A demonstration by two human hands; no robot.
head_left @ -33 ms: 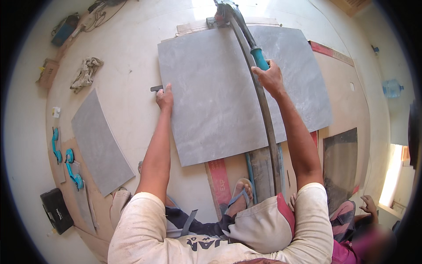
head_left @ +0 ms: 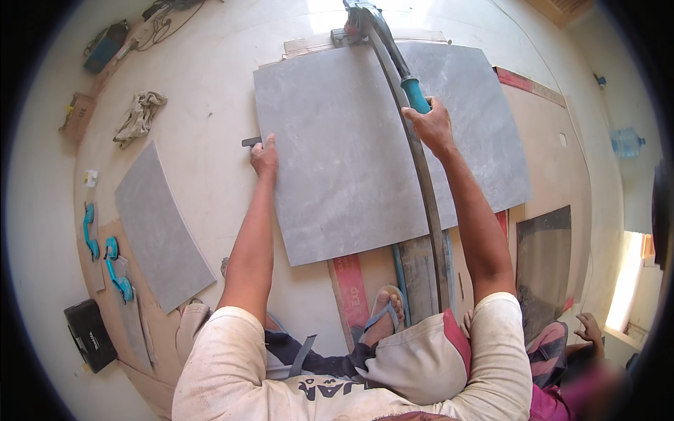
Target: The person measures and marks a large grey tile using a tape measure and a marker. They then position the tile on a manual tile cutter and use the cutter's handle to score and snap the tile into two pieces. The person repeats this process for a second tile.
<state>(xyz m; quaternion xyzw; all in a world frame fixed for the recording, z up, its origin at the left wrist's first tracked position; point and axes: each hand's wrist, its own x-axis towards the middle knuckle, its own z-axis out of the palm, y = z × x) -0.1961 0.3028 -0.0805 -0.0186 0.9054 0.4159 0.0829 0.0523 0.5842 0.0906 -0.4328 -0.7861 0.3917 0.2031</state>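
Note:
A large grey tile (head_left: 330, 161) lies under the long metal rail (head_left: 418, 161) of a tile cutter. My right hand (head_left: 432, 126) is wrapped round the cutter's teal handle (head_left: 413, 91), above the tile's right part. My left hand (head_left: 265, 156) grips the tile's left edge with curled fingers, beside a short dark bar (head_left: 248, 142) that sticks out from that edge. The cutter's head (head_left: 354, 28) is at the rail's far end. My sandalled foot (head_left: 385, 309) is beside the rail's near end.
At left are a smaller grey tile (head_left: 161, 224), teal suction lifters (head_left: 112, 266), a black case (head_left: 90, 335) and a crumpled cloth (head_left: 140, 116). A dark panel (head_left: 542, 266) and a water bottle (head_left: 626, 142) are at right. Another person's hand (head_left: 588, 330) shows at lower right.

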